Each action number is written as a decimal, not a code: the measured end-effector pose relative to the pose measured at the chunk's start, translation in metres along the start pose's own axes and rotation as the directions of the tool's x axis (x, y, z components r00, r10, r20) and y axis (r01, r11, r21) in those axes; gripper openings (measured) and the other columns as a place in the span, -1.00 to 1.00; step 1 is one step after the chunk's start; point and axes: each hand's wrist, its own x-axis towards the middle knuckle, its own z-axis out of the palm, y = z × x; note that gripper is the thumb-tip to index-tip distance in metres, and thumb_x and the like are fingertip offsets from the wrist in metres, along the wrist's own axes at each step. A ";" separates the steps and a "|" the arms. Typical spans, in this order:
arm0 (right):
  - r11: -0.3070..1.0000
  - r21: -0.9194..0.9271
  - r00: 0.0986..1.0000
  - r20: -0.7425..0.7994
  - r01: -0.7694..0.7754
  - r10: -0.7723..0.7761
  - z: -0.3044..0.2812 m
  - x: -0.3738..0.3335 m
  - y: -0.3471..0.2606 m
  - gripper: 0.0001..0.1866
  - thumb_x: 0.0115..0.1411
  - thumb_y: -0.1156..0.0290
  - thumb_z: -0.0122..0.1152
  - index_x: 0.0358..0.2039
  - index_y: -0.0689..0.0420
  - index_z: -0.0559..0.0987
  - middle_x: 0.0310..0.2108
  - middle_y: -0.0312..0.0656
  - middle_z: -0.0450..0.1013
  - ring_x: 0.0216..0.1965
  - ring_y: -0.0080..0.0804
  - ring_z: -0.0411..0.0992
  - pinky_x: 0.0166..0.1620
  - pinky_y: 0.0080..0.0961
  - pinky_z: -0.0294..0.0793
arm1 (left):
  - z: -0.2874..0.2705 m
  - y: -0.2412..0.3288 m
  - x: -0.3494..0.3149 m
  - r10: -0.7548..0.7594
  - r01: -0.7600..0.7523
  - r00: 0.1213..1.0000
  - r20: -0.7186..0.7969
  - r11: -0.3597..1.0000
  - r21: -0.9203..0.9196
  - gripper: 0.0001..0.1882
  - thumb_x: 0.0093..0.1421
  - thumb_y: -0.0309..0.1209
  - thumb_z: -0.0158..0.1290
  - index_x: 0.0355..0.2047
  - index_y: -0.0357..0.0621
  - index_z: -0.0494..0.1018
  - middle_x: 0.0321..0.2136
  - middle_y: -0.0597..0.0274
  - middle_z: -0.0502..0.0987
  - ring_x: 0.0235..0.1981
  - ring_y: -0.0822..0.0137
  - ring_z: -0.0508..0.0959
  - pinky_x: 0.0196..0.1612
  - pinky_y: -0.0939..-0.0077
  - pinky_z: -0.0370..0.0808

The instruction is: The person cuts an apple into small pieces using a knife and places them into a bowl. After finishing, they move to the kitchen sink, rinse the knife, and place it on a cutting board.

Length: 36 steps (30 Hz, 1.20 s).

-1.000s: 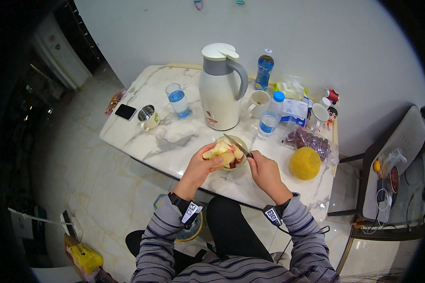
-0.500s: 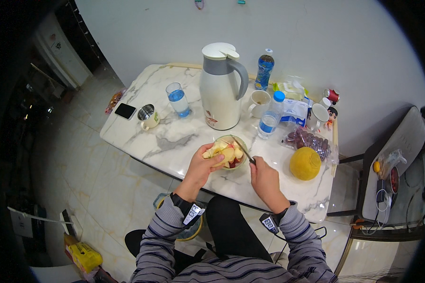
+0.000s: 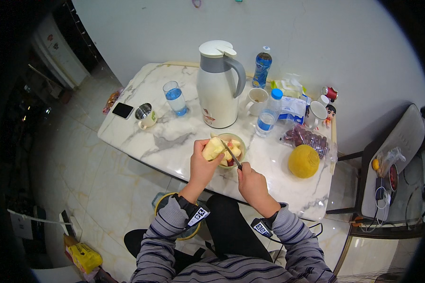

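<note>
My left hand (image 3: 202,164) is closed around a pale peeled apple (image 3: 213,148), over the left side of a bowl. In my right hand (image 3: 254,185) is a knife (image 3: 232,154), gripped by its dark handle. Its blade slants up and left across the bowl, with the tip close to the apple's right side; whether it touches cannot be made out. Cut fruit pieces (image 3: 235,150), mostly pale with some red, lie in the round bowl (image 3: 244,144). The bowl stands near the front edge of the marble-patterned table (image 3: 170,147).
Behind the bowl stands a tall white thermos jug (image 3: 217,96). A water bottle (image 3: 267,115), bagged grapes (image 3: 306,137) and a yellow pomelo-like fruit (image 3: 303,161) are to the right. A glass (image 3: 175,100), steel-lined cup (image 3: 146,116) and phone (image 3: 123,111) sit left. A bin (image 3: 160,202) is below.
My right hand has moved left and slightly down with the knife. My left hand has turned the apple, showing a broader pale face, and both hands are now closer together.
</note>
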 end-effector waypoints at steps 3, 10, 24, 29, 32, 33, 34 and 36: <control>1.000 -0.010 1.000 -0.015 0.010 -0.010 -0.001 0.000 0.000 -0.80 0.27 0.34 0.05 -0.24 0.20 0.33 -0.57 0.07 0.46 -0.61 0.09 0.45 -0.55 -0.08 0.43 | 0.000 0.003 0.002 -0.150 0.172 0.983 0.105 0.954 -0.245 -0.58 0.06 -0.53 0.26 -0.13 -0.21 0.29 -0.18 0.14 0.49 -0.15 0.35 0.53 -0.11 0.54 0.48; 0.999 -0.036 0.999 -0.007 0.041 -0.041 -0.005 0.004 0.001 -0.79 0.27 0.33 0.06 -0.29 0.19 0.30 -0.58 0.06 0.46 -0.62 0.08 0.45 -0.56 -0.09 0.44 | -0.010 0.000 0.008 -0.155 0.218 0.959 0.238 0.938 -0.269 -0.58 0.06 -0.50 0.26 -0.14 -0.21 0.29 -0.21 0.15 0.49 -0.20 0.38 0.53 -0.18 0.56 0.49; 0.994 -0.080 0.997 -0.005 0.081 -0.081 0.001 0.006 0.002 -0.77 0.27 0.30 0.05 -0.28 0.20 0.31 -0.60 0.02 0.47 -0.62 -0.01 0.48 -0.56 -0.17 0.48 | -0.012 -0.003 0.009 -0.337 0.474 0.871 0.358 0.771 -0.426 -0.56 0.10 -0.38 0.25 -0.14 -0.25 0.27 -0.20 0.13 0.44 -0.20 0.36 0.54 -0.19 0.54 0.55; 0.996 -0.059 0.998 -0.006 0.063 -0.063 0.003 0.008 0.005 -0.79 0.28 0.32 0.03 -0.30 0.20 0.31 -0.63 0.05 0.46 -0.63 0.06 0.45 -0.55 -0.10 0.44 | -0.002 -0.013 0.004 -0.234 0.301 0.948 0.218 0.881 -0.364 -0.57 0.11 -0.39 0.24 -0.15 -0.25 0.26 -0.20 0.12 0.44 -0.20 0.35 0.54 -0.21 0.51 0.57; 0.996 -0.066 0.998 0.009 0.059 -0.059 0.004 0.008 0.006 -0.78 0.28 0.31 0.04 -0.30 0.20 0.31 -0.63 0.04 0.46 -0.63 0.05 0.45 -0.55 -0.10 0.44 | 0.000 -0.011 0.003 -0.320 0.398 0.915 0.244 0.812 -0.428 -0.58 0.11 -0.39 0.24 -0.15 -0.24 0.25 -0.19 0.11 0.45 -0.21 0.33 0.56 -0.24 0.48 0.60; 0.995 -0.070 0.997 -0.001 0.072 -0.072 0.004 0.008 0.006 -0.78 0.28 0.30 0.03 -0.30 0.20 0.32 -0.63 0.04 0.46 -0.63 0.04 0.46 -0.55 -0.11 0.44 | 0.000 -0.010 0.002 -0.360 0.441 0.897 0.257 0.776 -0.451 -0.58 0.11 -0.39 0.23 -0.15 -0.23 0.25 -0.18 0.10 0.45 -0.21 0.32 0.57 -0.25 0.47 0.61; 0.994 -0.077 0.997 -0.007 0.080 -0.080 0.004 0.008 0.006 -0.78 0.28 0.30 0.03 -0.30 0.19 0.32 -0.63 0.04 0.46 -0.63 0.04 0.46 -0.56 -0.12 0.45 | -0.001 -0.007 0.002 -0.387 0.474 0.881 0.274 0.738 -0.481 -0.58 0.12 -0.39 0.23 -0.15 -0.22 0.24 -0.18 0.09 0.45 -0.22 0.32 0.57 -0.25 0.46 0.62; 0.991 -0.104 0.996 -0.014 0.083 -0.085 0.004 0.011 0.006 -0.78 0.29 0.28 0.02 -0.30 0.19 0.33 -0.63 0.03 0.46 -0.62 0.02 0.47 -0.56 -0.14 0.45 | -0.001 -0.002 0.004 -0.416 0.499 0.867 0.276 0.724 -0.476 -0.58 0.12 -0.39 0.23 -0.15 -0.21 0.23 -0.17 0.07 0.46 -0.23 0.29 0.58 -0.27 0.44 0.64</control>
